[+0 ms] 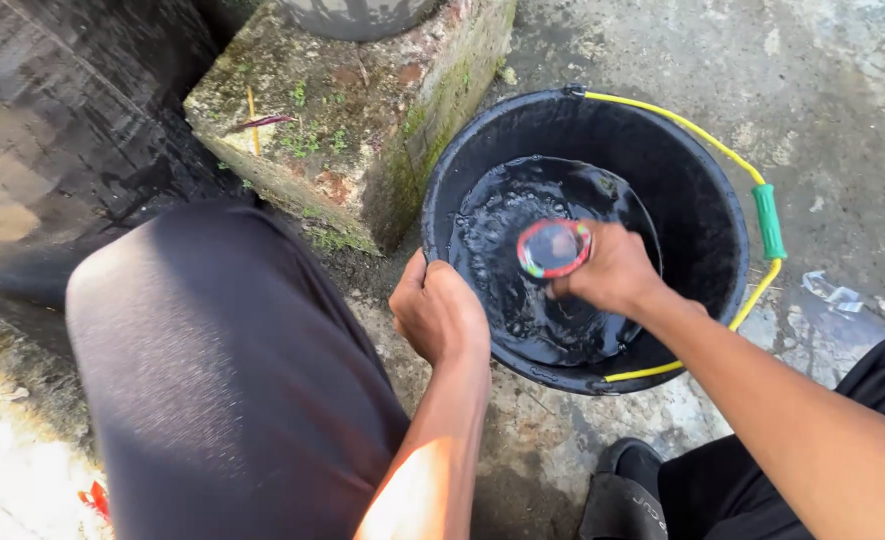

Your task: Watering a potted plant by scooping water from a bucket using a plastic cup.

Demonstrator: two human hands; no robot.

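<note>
The right hand (612,268) is inside the black bucket (692,200), closed around a small round thing (553,247) w/ a red-and-green rim and a pale, shiny middle, maybe a little lid or cup, can't tell which. It sits at the thumb side of the fist, pointing left toward the bucket's centre, its flat round face turned up at the camera, just above or barely in the dark water (522,300); whether it touches the surface isn't clear. So the thing lies left of the right knuckles and right of the left hand (438,312), between the two, but much nearer the right, which is the one holding it. The left hand is curled shut over the near-left rim of the bucket, thumb at the edge, gripping the wall itself and nothing else. Both forearms come in from the bottom of the view, the right one crossing over the near rim. The yellow wire handle w/ its green grip (768,222) is folded down on the far-right side, well apart from both hands. Bucket stands on wet concrete floor (842,120), just beside a mossy stone block (352,130) to its upper left; a dark-clothed knee (222,370) fills the lower left, and a black sandal (622,490) sits below the bucket.
</note>
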